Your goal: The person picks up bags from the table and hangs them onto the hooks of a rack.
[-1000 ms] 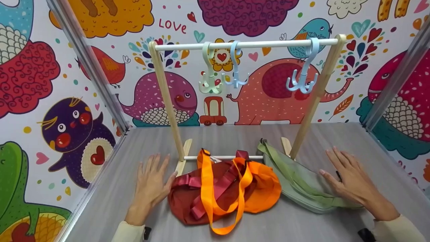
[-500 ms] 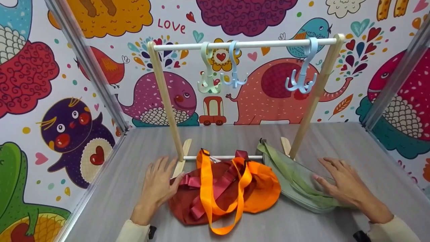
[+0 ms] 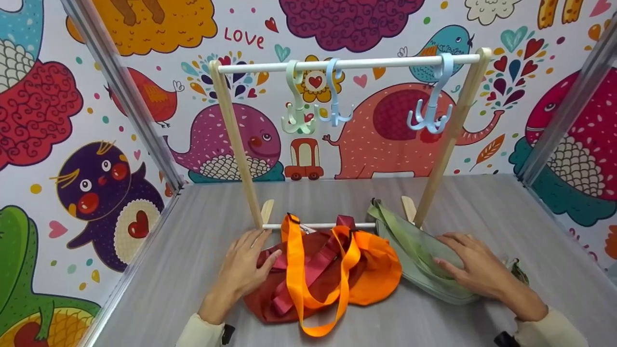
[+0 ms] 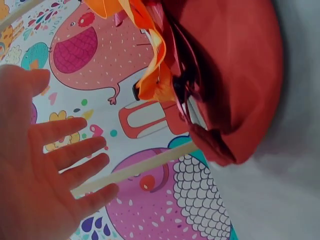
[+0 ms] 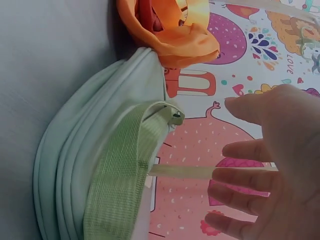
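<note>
My left hand (image 3: 247,270), fingers spread and relaxed, hovers by the left end of a dark red bag (image 3: 265,303). In the left wrist view a gap shows between that hand (image 4: 55,170) and the red bag (image 4: 235,75). An orange bag (image 3: 378,274) with a long orange strap (image 3: 296,274) overlaps the red one. To its right lies a pale green bag (image 3: 429,284) with a green webbing strap (image 5: 117,175). Above the green bag's right part is my right hand (image 3: 477,267); its fingers (image 5: 242,175) are loosely extended and hold nothing.
Behind the bags stands a wooden rack with a white top rail (image 3: 366,63). From it hang a green hook (image 3: 297,103) and two blue hooks (image 3: 333,99). A low white bar (image 3: 318,225) joins the posts. Printed walls enclose the grey tabletop (image 3: 193,207).
Both hands have moved inward, the left to the right over the red bag's edge and the right to the left over the green bag. The bags have hardly moved.
</note>
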A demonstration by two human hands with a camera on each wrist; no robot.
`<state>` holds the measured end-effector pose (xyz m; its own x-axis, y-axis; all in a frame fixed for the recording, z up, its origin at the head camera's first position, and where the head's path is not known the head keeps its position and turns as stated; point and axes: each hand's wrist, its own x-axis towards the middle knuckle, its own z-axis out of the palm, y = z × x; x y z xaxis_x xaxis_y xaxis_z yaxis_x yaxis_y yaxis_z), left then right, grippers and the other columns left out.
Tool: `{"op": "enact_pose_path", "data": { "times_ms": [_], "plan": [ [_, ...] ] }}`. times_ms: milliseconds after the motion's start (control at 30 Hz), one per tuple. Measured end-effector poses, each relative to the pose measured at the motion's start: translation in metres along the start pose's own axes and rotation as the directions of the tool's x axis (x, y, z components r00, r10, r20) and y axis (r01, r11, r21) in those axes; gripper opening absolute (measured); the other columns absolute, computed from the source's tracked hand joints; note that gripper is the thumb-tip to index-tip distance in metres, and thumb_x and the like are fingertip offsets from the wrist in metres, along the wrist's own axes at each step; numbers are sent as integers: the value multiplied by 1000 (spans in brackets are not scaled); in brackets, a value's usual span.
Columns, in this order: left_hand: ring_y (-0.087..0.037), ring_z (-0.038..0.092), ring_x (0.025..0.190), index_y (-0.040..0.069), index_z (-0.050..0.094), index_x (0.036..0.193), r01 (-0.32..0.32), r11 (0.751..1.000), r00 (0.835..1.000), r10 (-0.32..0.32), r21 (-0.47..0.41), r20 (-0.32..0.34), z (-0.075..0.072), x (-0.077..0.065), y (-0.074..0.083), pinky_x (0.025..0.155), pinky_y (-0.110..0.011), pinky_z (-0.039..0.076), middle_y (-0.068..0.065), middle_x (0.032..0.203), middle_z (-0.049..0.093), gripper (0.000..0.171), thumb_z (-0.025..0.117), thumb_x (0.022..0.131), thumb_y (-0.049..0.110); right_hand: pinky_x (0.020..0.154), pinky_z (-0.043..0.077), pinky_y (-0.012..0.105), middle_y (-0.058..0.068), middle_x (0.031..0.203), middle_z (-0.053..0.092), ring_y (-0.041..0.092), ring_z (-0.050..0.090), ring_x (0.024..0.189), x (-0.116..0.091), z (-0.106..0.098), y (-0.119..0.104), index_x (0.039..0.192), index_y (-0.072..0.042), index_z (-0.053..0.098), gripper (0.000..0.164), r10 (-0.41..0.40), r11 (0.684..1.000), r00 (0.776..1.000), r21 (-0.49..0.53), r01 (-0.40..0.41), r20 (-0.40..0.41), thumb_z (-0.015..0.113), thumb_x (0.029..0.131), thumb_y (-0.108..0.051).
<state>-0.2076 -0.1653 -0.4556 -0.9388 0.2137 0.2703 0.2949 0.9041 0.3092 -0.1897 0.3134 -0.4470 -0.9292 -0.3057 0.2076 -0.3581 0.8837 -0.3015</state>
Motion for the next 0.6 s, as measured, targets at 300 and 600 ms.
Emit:
{"op": "enact_pose_path", "data": {
  "times_ms": [300,600],
  "plan": [
    [-30,46,133,15,52,143,-13,997,997,18,-74,73,3,2,17,110,-57,35,-8,142,53,60,62,94,47,94,45,62,18,124,62,39,59,114,3,15,3,130,-3,61,51,-3,999,999,36,1,52,67,94,-39],
    [-27,48,131,15,50,144,-127,985,988,137,-120,78,6,11,38,111,-53,36,-6,142,54,63,53,97,55,90,48,60,22,121,64,42,61,110,3,27,4,126,2,63,55,-17,998,999,55,15,43,67,93,-42]
  ]
}}
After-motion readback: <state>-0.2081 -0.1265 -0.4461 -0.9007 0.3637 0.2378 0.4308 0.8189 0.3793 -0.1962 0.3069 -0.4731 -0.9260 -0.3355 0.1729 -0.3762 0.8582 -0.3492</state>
